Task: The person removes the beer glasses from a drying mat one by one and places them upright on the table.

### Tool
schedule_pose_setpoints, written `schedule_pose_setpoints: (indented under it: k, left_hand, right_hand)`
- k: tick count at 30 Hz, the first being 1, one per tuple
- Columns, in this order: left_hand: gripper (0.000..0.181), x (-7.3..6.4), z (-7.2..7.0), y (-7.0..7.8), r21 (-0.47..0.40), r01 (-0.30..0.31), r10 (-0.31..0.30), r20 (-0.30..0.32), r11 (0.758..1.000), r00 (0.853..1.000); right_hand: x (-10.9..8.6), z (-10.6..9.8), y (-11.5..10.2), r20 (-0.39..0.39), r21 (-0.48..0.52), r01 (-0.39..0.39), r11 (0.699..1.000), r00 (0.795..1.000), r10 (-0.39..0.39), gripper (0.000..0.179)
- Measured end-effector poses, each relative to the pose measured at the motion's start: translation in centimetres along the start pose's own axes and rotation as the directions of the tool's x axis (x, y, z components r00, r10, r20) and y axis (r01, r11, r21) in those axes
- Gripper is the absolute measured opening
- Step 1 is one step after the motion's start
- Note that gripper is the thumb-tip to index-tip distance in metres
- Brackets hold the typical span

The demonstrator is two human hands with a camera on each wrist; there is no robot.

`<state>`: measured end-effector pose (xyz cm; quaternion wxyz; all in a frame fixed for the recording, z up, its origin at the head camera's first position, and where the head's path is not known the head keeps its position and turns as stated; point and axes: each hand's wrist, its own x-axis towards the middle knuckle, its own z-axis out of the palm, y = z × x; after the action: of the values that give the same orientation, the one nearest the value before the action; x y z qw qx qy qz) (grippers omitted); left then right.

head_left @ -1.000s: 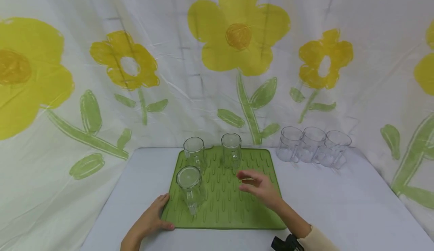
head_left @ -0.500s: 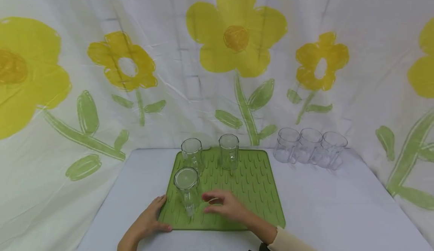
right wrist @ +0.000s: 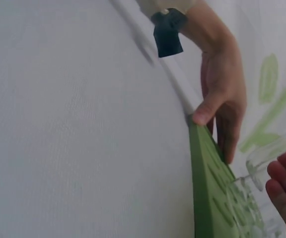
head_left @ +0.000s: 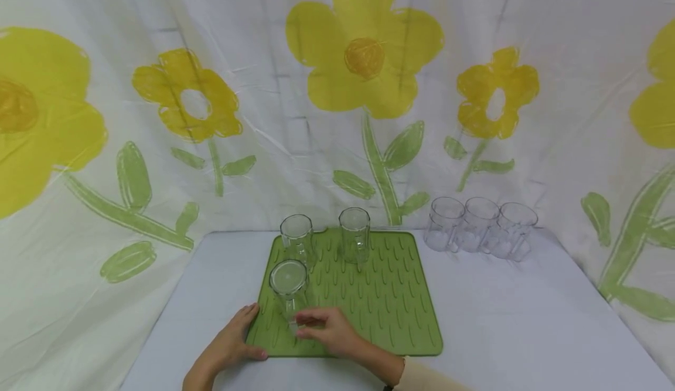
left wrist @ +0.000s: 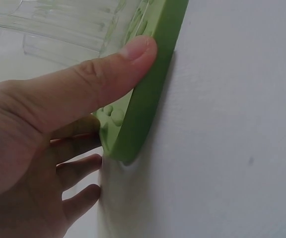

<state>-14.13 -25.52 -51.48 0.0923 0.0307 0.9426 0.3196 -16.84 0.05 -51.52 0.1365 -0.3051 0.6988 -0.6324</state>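
A clear glass mug [head_left: 289, 278] stands upside down on the left part of a green ridged drying mat [head_left: 379, 309], its handle toward the front. My right hand [head_left: 332, 329] is at that handle, thumb and fingers apart on its right side; whether they touch the glass I cannot tell. At the mat's front left corner rests my left hand [head_left: 229, 341]. In the left wrist view its thumb [left wrist: 108, 77] lies over the mat's front edge and its outstretched fingers touch the left edge. Behind stand two more glass mugs, one at left [head_left: 297, 238] and one at centre [head_left: 355, 235].
Several glass mugs [head_left: 480, 227] stand in a row on the white table [head_left: 517, 320], right of the mat at the back. A white cloth [head_left: 295, 174] printed with yellow flowers hangs behind the table.
My right hand has moved left and toward the front, from over the mat's middle to the upside-down mug's handle. My left hand has stayed at the mat's corner. The mugs have not moved.
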Motion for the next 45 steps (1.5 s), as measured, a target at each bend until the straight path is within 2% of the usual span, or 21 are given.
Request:
schedule_pose_setpoints:
  k: [11,16,20,29,34,38,42,45]
  left_hand:
    - [0.109,-0.1,-0.1,0.0,0.006,-0.008,0.008,0.010,1.000,1.000]
    - [0.109,-0.1,-0.1,0.0,0.013,-0.018,0.018,0.007,1.000,1.000]
    - [0.109,-0.1,-0.1,0.0,0.012,-0.021,0.021,0.006,1.000,1.000]
    - [0.109,-0.1,-0.1,0.1,0.010,-0.010,0.010,0.008,1.000,1.000]
    - [0.108,-0.1,0.0,0.2,0.017,-0.007,0.007,0.005,1.000,1.000]
    - [0.109,-0.1,0.1,0.2,0.021,-0.003,0.003,0.000,1.000,1.000]
    - [0.109,-0.1,0.1,0.2,0.028,0.002,-0.002,0.001,1.000,1.000]
    - [0.110,-0.1,0.1,0.1,0.031,0.003,-0.003,0.002,1.000,1.000]
  right_hand:
    - [0.7,1.2,0.7,-0.019,0.163,0.042,0.986,0.999,-0.039,0.028]
    - [0.8,1.5,0.6,-0.021,0.160,0.028,0.987,0.999,-0.025,0.027]
    - [1.0,1.6,1.0,-0.025,0.159,0.052,0.986,0.998,-0.049,0.027]
    - [0.7,0.9,0.6,-0.053,0.164,0.070,0.984,0.997,-0.062,0.029]
    - [0.6,0.4,0.5,-0.131,0.099,0.052,0.994,0.991,-0.038,0.025]
    - [0.4,0.1,0.4,-0.183,0.018,0.074,0.997,0.981,-0.070,0.019]
    - [0.2,-0.2,0.3,-0.245,-0.072,0.101,0.992,0.963,-0.116,0.012]
    - [0.0,-0.4,0.1,-0.303,-0.165,0.117,0.979,0.939,-0.163,0.006]
